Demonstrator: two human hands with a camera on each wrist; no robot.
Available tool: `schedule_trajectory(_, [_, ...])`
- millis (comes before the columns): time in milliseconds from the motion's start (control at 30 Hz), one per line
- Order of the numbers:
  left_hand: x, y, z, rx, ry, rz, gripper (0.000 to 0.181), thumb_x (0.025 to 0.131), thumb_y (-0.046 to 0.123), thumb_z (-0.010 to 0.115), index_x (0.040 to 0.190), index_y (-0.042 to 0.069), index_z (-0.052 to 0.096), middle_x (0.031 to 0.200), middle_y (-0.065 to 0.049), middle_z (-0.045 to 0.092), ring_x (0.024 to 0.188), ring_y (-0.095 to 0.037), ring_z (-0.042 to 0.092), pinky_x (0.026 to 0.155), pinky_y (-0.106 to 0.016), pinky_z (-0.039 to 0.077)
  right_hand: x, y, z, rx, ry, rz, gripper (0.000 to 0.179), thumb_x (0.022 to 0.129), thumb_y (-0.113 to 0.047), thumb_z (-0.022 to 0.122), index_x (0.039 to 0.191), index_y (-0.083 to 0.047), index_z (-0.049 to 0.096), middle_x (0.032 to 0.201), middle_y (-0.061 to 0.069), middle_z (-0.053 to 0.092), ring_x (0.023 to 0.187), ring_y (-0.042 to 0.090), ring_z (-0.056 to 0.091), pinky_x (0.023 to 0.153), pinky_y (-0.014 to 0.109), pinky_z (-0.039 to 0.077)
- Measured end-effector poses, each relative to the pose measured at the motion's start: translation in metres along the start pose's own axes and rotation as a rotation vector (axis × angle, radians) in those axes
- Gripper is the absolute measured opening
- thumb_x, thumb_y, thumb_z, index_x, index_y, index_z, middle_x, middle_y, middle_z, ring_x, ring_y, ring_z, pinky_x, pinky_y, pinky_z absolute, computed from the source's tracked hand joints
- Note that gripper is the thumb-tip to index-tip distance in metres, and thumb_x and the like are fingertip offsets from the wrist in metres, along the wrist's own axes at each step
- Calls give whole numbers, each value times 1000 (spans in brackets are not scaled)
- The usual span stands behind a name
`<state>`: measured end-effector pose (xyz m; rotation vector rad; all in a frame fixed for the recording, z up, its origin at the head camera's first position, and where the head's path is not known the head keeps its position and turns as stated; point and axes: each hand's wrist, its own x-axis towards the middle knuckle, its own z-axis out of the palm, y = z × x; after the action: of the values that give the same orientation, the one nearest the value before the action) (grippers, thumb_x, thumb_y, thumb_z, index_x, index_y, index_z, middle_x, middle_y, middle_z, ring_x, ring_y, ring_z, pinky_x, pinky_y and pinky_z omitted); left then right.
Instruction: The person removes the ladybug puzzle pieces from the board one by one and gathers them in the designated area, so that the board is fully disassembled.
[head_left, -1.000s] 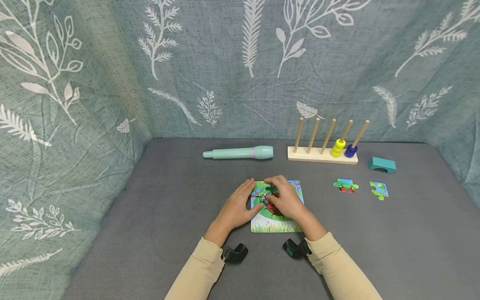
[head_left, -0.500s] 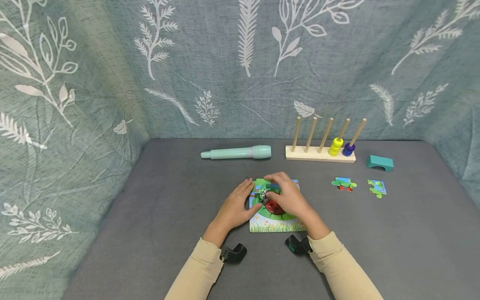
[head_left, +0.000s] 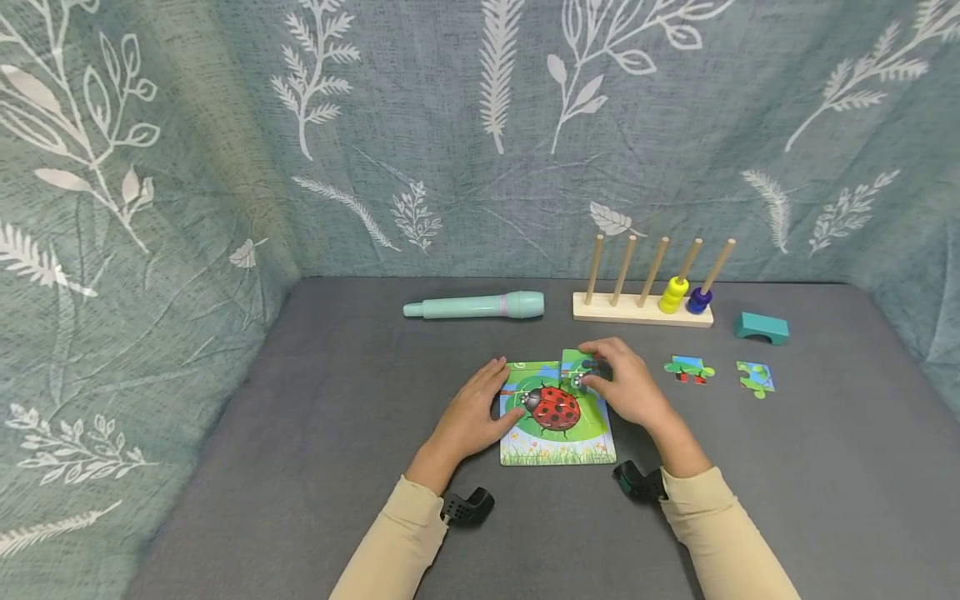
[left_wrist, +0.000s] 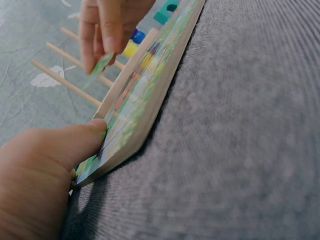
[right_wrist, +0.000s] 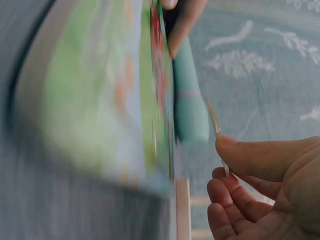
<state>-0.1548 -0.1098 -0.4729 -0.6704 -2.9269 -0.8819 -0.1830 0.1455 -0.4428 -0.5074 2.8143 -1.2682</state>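
Observation:
A square ladybug jigsaw puzzle lies on the grey table. Along its left side rests my left hand, its fingers straight near the far left corner and its thumb on the picture. In the left wrist view that thumb presses the board's edge; the other fingers are hidden. Between thumb and fingertips, my right hand pinches a green and blue puzzle piece above the board's far right part. The right wrist view shows this piece edge-on, apart from the board.
Two loose puzzle pieces, one with red and one blue-green, lie to the right. Behind stand a peg stacker with yellow and dark blue beads, a mint toy microphone and a teal arch block. A patterned curtain hangs behind.
My right hand has moved right and away from the board's middle with the puzzle piece, uncovering the ladybug. The left hand has stayed in place.

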Motion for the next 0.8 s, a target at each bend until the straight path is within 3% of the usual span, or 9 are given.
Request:
schedule_trajectory(333, [-1,0,1,-2,12,8,68,90,38,63,143,1,41,151,-13,36,142,-28,29,115,-48,32,-13,32,-30,-33,32,63,44,89,-3,63,131,4,51,130,24,47,118,41,47,98,58,41])
schedule_trajectory(800, [0,-1,1,-5,8,5,69,90,38,63,143,2,40,151,-13,35,142,-28,29,115,-47,31,-20,54,-42,-124,82,78,41,89,-2,61,128,5,53,131,28,48,124,47,40,104,64,30])
